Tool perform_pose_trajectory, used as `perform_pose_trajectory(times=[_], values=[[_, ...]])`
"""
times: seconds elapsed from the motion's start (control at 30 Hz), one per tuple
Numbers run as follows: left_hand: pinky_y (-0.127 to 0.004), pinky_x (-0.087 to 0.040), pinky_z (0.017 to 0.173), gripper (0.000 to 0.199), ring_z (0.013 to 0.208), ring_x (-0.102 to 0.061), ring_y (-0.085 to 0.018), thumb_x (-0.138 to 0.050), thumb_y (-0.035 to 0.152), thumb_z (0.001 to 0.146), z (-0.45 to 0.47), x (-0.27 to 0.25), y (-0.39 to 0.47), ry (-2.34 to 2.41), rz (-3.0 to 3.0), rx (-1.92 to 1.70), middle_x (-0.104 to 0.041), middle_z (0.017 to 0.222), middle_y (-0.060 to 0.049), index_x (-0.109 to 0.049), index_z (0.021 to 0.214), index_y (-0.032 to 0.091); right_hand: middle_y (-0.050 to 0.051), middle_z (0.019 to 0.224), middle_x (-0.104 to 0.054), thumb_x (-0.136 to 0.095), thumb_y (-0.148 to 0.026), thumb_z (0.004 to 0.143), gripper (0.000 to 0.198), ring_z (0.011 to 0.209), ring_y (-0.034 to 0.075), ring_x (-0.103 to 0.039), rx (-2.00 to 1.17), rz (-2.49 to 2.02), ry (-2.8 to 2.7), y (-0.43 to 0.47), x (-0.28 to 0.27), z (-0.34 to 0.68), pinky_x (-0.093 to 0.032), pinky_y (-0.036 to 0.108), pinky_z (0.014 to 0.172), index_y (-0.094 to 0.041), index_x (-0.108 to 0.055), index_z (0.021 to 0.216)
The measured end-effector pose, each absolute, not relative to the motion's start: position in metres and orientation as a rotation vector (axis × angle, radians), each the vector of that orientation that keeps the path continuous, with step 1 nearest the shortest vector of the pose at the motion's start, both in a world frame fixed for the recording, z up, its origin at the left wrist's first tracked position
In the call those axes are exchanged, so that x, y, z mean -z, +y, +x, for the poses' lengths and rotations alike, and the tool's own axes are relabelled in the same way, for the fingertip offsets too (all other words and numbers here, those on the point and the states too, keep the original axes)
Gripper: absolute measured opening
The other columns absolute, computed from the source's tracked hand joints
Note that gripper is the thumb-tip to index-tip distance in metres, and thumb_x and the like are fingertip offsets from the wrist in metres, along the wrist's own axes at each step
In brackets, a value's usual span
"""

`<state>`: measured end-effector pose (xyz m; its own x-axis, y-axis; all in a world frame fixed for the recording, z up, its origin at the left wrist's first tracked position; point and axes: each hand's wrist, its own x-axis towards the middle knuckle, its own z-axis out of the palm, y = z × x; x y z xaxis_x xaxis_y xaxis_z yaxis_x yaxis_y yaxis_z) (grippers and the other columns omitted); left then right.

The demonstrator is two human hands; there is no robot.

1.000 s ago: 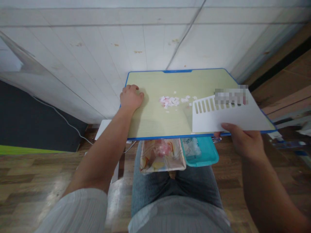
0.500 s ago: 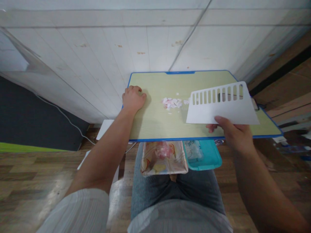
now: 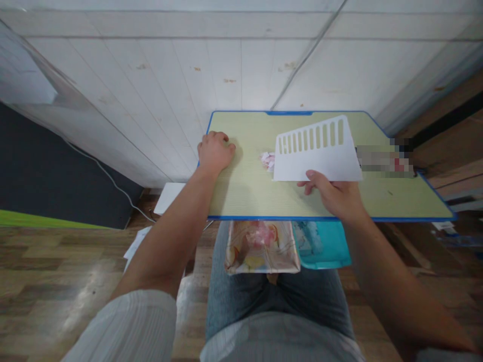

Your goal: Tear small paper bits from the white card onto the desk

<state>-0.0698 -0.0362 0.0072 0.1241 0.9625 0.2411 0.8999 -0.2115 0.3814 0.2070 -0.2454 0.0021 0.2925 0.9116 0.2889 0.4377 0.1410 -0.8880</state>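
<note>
My right hand pinches the lower edge of a thin white sheet with a row of slots along its far side. The sheet is tilted over the middle of a pale folding table with a blue rim. Small pinkish-white paper scraps lie in a pile on the tabletop, partly hidden behind the sheet. At the table's left edge rests my left hand, its fingers bent and the thumb apart, with nothing seen in it.
Below the table's front edge, a patterned tray and a turquoise plastic tray sit at my lap. A blurred-out item lies at the table's right. The white panelled wall stands directly behind, with a cable running down it.
My right hand has moved the white sheet leftward, so it covers more of the scraps and uncovers the item at the right. My left hand stays at the table's edge. The view has shifted slightly.
</note>
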Motion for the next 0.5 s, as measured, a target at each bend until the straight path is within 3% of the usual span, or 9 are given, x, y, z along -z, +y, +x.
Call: perform_pose_trajectory(times=[0.3, 0.5], values=[[-0.059, -0.048, 0.134, 0.034, 0.155, -0.060, -0.043, -0.066, 0.033, 0.106, -0.069, -0.011, -0.038, 1.874, 2.224, -0.649, -0.075, 0.159, -0.017, -0.082, 0.135, 0.026, 0.006, 0.070, -0.080, -0.082, -0.050, 0.101, 0.043, 0.066, 0.027, -0.077, -0.509, -1.506, -1.330, -0.278, -0.023, 0.221, -0.066, 0.042, 0.073, -0.029, -0.075, 0.064], [-0.057, -0.049, 0.136, 0.033, 0.158, -0.060, -0.042, -0.066, 0.030, 0.108, -0.070, -0.013, -0.040, 1.861, 2.236, -0.617, -0.074, 0.161, -0.018, -0.081, 0.136, 0.022, 0.002, 0.062, -0.072, -0.088, -0.041, 0.094, 0.033, 0.059, 0.027, -0.071, -0.553, -1.501, -1.250, -0.306, -0.030, 0.251, -0.064, 0.043, 0.065, -0.030, -0.071, 0.067]])
